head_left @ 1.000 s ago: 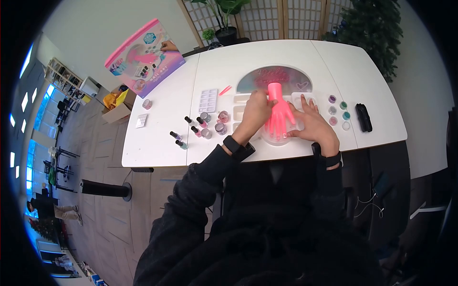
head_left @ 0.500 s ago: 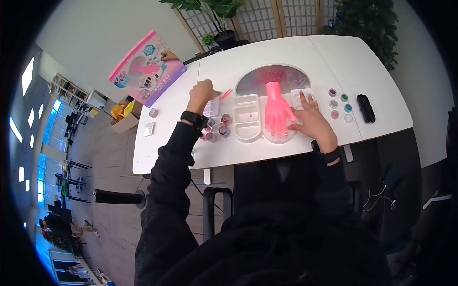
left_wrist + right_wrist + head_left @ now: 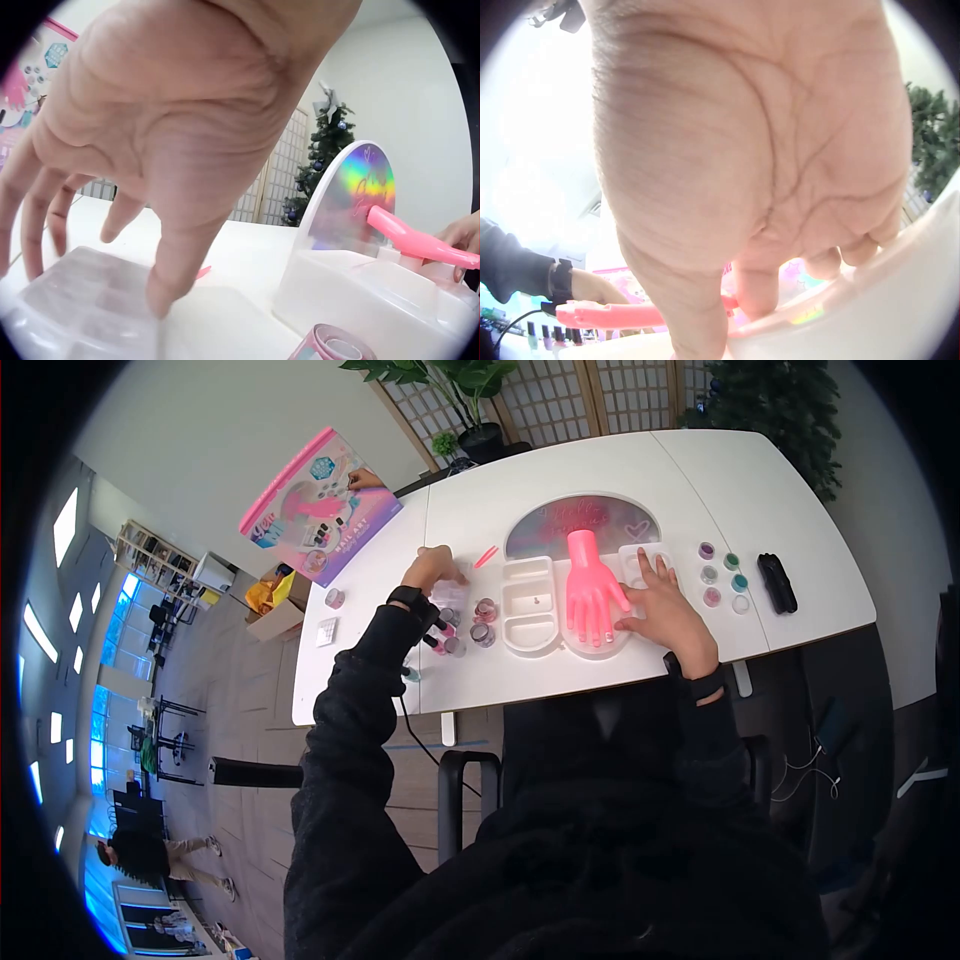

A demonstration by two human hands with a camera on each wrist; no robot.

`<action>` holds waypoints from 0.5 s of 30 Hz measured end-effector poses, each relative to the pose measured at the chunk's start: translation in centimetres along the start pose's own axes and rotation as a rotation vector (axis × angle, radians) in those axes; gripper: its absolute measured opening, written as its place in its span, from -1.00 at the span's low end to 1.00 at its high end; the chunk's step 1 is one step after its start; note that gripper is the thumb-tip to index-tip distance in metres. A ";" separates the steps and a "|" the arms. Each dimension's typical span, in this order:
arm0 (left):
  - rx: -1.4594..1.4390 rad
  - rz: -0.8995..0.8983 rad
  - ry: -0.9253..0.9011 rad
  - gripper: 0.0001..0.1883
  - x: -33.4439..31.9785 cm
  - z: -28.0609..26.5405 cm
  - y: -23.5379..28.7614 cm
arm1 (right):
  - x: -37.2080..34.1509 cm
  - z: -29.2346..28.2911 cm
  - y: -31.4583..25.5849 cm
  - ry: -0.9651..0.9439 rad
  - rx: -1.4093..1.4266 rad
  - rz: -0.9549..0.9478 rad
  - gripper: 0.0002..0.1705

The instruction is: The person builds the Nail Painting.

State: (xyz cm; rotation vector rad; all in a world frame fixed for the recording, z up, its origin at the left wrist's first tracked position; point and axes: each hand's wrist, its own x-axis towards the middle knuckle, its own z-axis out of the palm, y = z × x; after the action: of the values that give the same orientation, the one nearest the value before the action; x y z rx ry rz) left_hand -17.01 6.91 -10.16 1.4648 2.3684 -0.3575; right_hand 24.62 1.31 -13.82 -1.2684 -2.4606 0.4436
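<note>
Rests right hand [image 3: 672, 616], with fingers apart, beside pink hand [image 3: 593, 595] on base [image 3: 532, 652], near front edge of counter [image 3: 530, 680]. Has swung left hand [image 3: 432, 567] leftward to tray [image 3: 90, 296], with fingers spread; cannot tell if gripping. Seemingly turns from pink hand to tray.

The model hand [image 3: 592, 594] looks smooth plastic, the compartment box [image 3: 94, 300] glossy plastic, the sleeve [image 3: 368, 670] matt cloth.

Hands [image 3: 463, 234] apart; the left [image 3: 146, 142] grips a clear tray [image 3: 94, 300].
</note>
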 end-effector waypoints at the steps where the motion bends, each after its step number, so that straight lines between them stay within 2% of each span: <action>1: 0.002 0.003 0.005 -0.06 0.1 -0.2 -0.1 | 0.0 0.1 0.2 0.004 0.006 -0.005 -0.30; 4: -0.041 0.040 -0.065 -0.05 -0.2 -0.8 -0.3 | 0.1 0.4 0.6 -0.007 -0.015 -0.017 -0.30; 6: -0.011 0.108 -0.012 -0.30 -1.1 -1.3 -0.2 | 0.0 0.4 0.6 -0.005 -0.011 -0.014 -0.31; 10: 0.036 0.244 0.054 -0.37 2.1 -0.8 -2.0 | -0.1 -0.1 0.2 -0.021 -0.001 0.002 -0.31; 12: -0.062 0.302 0.116 -0.43 3.4 -1.2 -3.4 | -0.1 -0.1 0.1 -0.016 0.003 -0.001 -0.31; 13: -0.062 0.303 0.115 -0.43 2.4 -2.0 -3.2 | -0.2 -0.1 0.1 -0.013 0.006 -0.002 -0.31; 15: -0.226 0.224 0.236 -0.48 -1.1 -4.4 -2.5 | -0.2 -0.1 0.1 -0.011 0.013 -0.005 -0.30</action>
State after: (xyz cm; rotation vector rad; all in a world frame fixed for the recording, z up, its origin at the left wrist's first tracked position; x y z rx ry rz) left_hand -19.43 6.64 -5.61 1.7157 2.2913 0.1420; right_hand 24.85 1.22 -13.80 -1.2575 -2.4653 0.4650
